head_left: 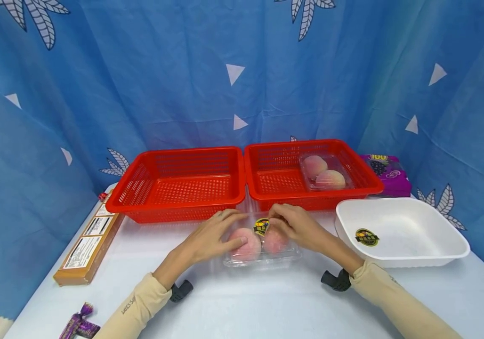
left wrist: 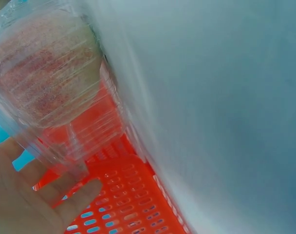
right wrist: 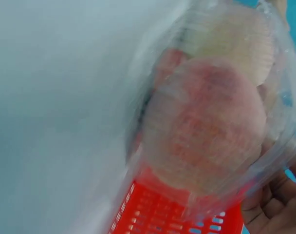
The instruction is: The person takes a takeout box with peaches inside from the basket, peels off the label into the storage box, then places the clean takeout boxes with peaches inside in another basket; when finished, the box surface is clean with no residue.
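Observation:
A clear plastic box of peaches [head_left: 263, 256] is between my two hands in the head view, just in front of the red baskets. Two pink peaches [head_left: 246, 246] show through it, and a black and gold label is on its lid. My left hand [head_left: 210, 238] grips the box's left side, thumb over the lid and fingers toward the far edge. At the right side, my right hand [head_left: 301, 228] holds the box with bent fingers. Both wrist views show the peaches through the plastic close up; whether the box touches the table I cannot tell.
Behind stand two red baskets, the left one [head_left: 176, 207] and the right one [head_left: 314, 200], which holds another peach box [head_left: 326, 172]. A white tray [head_left: 403, 254] and purple package [head_left: 390, 176] are at right. At left lie a cardboard box [head_left: 87, 249] and purple-wrapped candies [head_left: 74, 325].

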Demonstrator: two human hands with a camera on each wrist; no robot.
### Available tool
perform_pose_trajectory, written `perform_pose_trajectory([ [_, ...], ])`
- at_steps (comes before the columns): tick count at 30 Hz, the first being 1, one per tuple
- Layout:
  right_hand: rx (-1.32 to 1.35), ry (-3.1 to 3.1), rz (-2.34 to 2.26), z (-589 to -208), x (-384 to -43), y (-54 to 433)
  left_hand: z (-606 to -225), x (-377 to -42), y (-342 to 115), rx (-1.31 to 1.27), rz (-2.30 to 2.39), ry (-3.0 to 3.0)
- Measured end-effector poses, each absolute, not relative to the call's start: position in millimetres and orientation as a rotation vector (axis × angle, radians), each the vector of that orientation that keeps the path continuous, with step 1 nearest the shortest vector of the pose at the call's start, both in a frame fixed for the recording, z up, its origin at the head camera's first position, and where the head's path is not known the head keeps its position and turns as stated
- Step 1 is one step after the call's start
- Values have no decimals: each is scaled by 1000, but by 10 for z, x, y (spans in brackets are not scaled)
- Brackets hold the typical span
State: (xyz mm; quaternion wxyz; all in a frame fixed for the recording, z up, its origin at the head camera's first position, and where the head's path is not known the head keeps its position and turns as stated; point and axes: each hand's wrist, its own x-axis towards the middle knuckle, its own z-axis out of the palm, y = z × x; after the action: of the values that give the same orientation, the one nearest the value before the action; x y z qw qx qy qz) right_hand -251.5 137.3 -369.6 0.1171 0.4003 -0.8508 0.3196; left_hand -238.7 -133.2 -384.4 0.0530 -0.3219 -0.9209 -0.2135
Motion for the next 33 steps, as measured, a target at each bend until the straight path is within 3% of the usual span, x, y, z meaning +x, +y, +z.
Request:
perform_pose_trajectory([
  [11, 776, -2716, 1212, -3571, -2446, 1178, -3853, -2364, -1330, -962, -673, -2806],
  [24, 825, -2463, 1553, -3705, -2370, 1197, -3840, -2373, -1325, -969, -658, -2795],
  [33, 714, -2775, 1622, -3551, -2485, 1260, -3836, -2373, -1330, -990, -627, -2791],
])
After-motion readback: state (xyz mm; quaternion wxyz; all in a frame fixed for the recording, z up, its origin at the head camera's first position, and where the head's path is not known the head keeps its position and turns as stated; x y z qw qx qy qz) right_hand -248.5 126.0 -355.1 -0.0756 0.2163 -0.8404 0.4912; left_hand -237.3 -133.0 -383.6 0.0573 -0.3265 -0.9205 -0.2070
